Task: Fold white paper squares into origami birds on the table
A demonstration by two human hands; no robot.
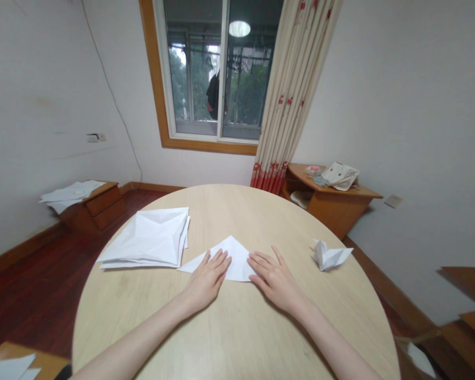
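Note:
A white sheet of paper (237,263), folded into a triangle with its peak pointing away from me, lies flat on the round wooden table (237,327). My left hand (209,274) rests on the left part of the triangle, palm down with fingers stretched out. On the right side, my right hand (272,277) lies flat with its fingers spread, the fingertips touching the paper's right edge. The triangle's right corner is hidden under that hand. Neither hand grips anything.
A stack of creased white paper (154,237) lies at the table's left. A folded paper figure (330,257) stands at the right. Beyond the table are a small drawer cabinet (103,203) with papers and a corner desk (332,203) with a bag.

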